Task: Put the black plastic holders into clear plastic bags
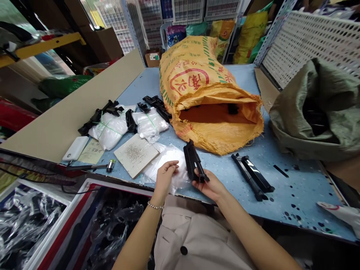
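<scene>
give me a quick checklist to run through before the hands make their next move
1. Right hand has a grip on the black part: ok, it holds the lower end, with the far end raised.
2. Left hand is free: cannot tell, its fingers are curled over the clear plastic.
3. Orange sack is open: ok, its mouth faces the person.
4. Hammer is away from the hands: ok, it lies to the left, near the table's front edge.
5. Right side of the blue table is free of scraps: not ok, a dark strip and small dark bits lie there.
</scene>
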`<state>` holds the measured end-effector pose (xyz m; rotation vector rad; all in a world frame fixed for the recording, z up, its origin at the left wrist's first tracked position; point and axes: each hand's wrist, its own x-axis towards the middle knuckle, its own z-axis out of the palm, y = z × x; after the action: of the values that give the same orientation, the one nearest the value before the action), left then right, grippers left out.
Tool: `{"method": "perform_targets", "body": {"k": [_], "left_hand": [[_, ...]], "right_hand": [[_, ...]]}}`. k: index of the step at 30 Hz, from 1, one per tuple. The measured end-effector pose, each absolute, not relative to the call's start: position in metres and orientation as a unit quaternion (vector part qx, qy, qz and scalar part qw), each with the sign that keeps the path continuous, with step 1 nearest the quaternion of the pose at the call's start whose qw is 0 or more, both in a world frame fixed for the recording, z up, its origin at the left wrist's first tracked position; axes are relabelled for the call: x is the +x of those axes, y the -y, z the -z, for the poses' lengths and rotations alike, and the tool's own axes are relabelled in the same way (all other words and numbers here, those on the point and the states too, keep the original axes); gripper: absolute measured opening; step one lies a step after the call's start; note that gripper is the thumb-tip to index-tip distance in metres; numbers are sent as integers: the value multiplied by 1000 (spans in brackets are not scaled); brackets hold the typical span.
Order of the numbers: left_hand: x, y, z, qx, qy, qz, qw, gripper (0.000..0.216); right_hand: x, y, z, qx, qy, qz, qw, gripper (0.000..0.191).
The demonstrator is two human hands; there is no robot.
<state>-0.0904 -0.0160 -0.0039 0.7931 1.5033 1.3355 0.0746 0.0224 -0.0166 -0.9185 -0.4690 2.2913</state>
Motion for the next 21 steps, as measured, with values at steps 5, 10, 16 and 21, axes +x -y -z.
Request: {"method": "perform_targets", "body": {"k": [5,10,16,21], "left_hand": [[-87,22,10,398,-651,-493,418,37],[-94,20,16,406,-669,-475,402,16],[-93,16,18,385,-666,-499,399,18],[-92,14,12,392,-644,-507,417,15]], "right_hand": [[78,-29,25,-306,136,-893,302,13],[84,-30,22,-299,126,-898,296,15],[84,-20,15,-319,172,-889,279,18],[75,-24,12,-369,207,-852,310,25]]}}
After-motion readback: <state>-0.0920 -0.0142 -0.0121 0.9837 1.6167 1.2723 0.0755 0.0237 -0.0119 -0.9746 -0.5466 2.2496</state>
